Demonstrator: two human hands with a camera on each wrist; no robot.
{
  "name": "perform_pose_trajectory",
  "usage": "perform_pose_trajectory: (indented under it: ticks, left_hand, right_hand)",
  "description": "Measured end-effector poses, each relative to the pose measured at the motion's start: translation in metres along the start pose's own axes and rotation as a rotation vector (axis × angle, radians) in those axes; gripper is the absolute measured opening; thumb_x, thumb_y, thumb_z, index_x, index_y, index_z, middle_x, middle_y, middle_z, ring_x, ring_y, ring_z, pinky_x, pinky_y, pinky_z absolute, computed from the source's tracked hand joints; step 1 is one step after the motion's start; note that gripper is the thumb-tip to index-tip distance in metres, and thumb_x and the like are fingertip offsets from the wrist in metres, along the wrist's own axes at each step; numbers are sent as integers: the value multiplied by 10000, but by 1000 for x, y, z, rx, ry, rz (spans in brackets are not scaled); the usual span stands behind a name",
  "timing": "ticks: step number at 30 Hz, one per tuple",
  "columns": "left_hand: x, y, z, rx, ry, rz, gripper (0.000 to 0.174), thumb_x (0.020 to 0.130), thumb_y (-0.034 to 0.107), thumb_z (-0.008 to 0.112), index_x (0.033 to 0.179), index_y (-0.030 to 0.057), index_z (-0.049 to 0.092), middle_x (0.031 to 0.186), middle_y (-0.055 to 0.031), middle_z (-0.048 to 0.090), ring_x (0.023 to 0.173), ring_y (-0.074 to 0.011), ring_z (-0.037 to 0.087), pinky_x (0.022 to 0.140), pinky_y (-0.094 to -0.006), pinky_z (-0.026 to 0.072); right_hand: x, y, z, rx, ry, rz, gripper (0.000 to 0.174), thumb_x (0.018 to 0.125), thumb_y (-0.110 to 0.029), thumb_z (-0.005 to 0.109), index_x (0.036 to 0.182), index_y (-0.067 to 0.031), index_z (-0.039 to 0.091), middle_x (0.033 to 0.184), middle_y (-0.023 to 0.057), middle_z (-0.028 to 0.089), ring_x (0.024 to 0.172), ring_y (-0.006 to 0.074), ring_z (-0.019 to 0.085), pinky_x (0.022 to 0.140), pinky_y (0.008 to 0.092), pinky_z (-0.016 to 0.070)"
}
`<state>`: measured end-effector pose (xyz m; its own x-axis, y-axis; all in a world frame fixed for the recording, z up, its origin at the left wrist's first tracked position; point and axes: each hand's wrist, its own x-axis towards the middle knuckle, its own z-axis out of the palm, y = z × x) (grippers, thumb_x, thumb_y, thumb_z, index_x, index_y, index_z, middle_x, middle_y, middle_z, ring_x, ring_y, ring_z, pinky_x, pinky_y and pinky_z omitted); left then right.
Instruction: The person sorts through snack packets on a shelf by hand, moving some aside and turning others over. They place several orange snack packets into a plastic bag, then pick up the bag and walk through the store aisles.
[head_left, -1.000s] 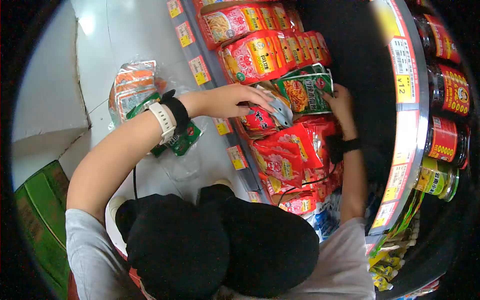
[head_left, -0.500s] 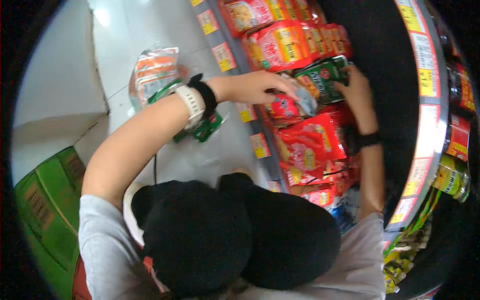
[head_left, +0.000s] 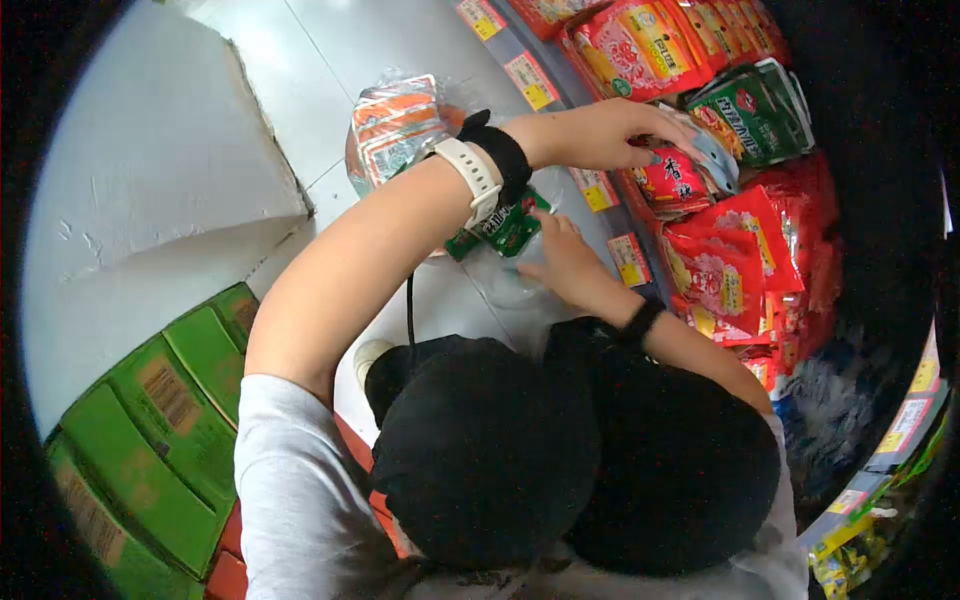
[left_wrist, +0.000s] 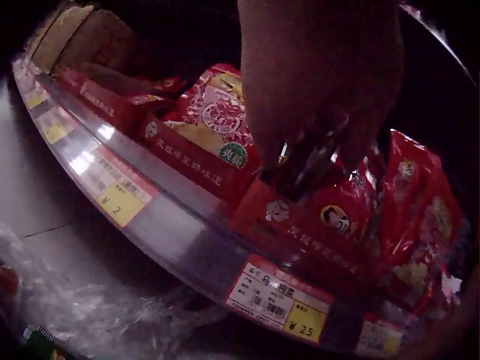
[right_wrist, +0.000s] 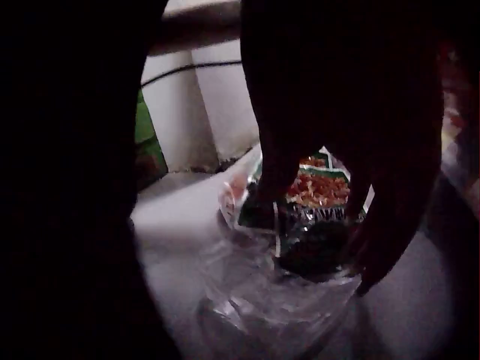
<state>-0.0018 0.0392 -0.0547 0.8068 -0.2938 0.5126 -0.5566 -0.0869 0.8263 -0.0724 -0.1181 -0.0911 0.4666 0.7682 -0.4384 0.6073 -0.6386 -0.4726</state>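
Note:
At the shelf, my left hand (head_left: 625,135) holds a grey-blue packet (head_left: 715,160) beside a red packet (head_left: 670,180), thumb on one side and fingers over the top. In the left wrist view the fingers curl down round shiny wrapping behind a red display box (left_wrist: 300,232). My right hand (head_left: 575,265) is low over the floor, thumb and fingers spread. Its fingertips are at the edge of green food packets (head_left: 515,225) lying in a clear plastic bag (right_wrist: 277,300). More green packets (head_left: 755,115) stand on the shelf beyond my left hand.
Red snack packets (head_left: 715,270) fill the shelf, whose front edge carries price tags (head_left: 630,260). Orange-and-white packets (head_left: 400,115) lie bagged on the floor. Green cartons (head_left: 150,410) stand at the left by a white block (head_left: 170,140). A black cord (head_left: 410,310) hangs from the left arm.
My right hand has left the green packets on the shelf and come down to the bagged green packets on the floor. My left hand has stayed at its packet while the view shifted.

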Motion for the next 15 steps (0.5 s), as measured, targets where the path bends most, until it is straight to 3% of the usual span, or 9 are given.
perform_pose_trajectory:
  ticks: [4, 7, 9, 11, 13, 14, 15]
  left_hand:
    - [1, 2, -3, 31, -25, 7, 431, 787, -25, 520, 1191, 122, 547, 1285, -124, 478, 1211, -268, 427, 981, -345, 365]
    - [4, 9, -7, 22, -77, 11, 433, 788, -28, 519, 1190, 128, 553, 1290, -121, 474, 1236, -272, 398, 1014, -358, 332]
    - [4, 11, -9, -20, -112, -88, 480, 769, -72, 518, 1218, 99, 533, 1327, -114, 441, 1287, -259, 330, 1076, -373, 238]
    - [5, 11, -9, -30, -107, -78, 467, 774, -59, 511, 1207, 114, 543, 1319, -116, 448, 1277, -259, 345, 1055, -366, 269]
    - [4, 9, -8, -34, -95, -70, 454, 779, -45, 504, 1196, 128, 554, 1310, -119, 455, 1268, -259, 359, 1033, -358, 300]
    - [3, 9, -7, -34, -92, -76, 458, 777, -48, 501, 1198, 126, 553, 1312, -123, 454, 1272, -259, 354, 1036, -356, 296]
    - [3, 10, -8, -31, -89, -82, 463, 775, -51, 499, 1201, 123, 551, 1313, -128, 452, 1276, -259, 349, 1038, -354, 291]
  right_hand:
    - [46, 2, 12, 60, 238, -115, 716, 670, -219, 749, 1221, -16, 339, 1165, 194, 426, 1122, 342, 414, 922, 391, 380]
    - [54, 8, 18, 42, 231, -108, 763, 619, -285, 779, 1199, -17, 362, 1147, 189, 445, 1112, 341, 418, 911, 429, 367]
    - [57, 14, 22, 47, 83, 27, 824, 577, -352, 789, 1208, -21, 376, 1115, 178, 460, 1118, 333, 410, 901, 457, 343]
    - [55, 15, 24, 37, 138, -31, 768, 567, -381, 782, 1166, -35, 448, 1096, 155, 474, 1101, 318, 421, 896, 470, 322]
    - [53, 10, 20, 131, 297, -184, 504, 637, -304, 749, 994, -26, 526, 1081, 159, 466, 1070, 345, 411, 894, 461, 327]
    - [58, 14, 21, 215, 339, -219, 438, 670, -283, 722, 976, -26, 542, 996, 142, 525, 983, 328, 480, 825, 449, 374]
    - [62, 18, 22, 221, 339, -221, 438, 670, -283, 722, 976, -26, 542, 996, 142, 525, 983, 328, 480, 825, 449, 374]
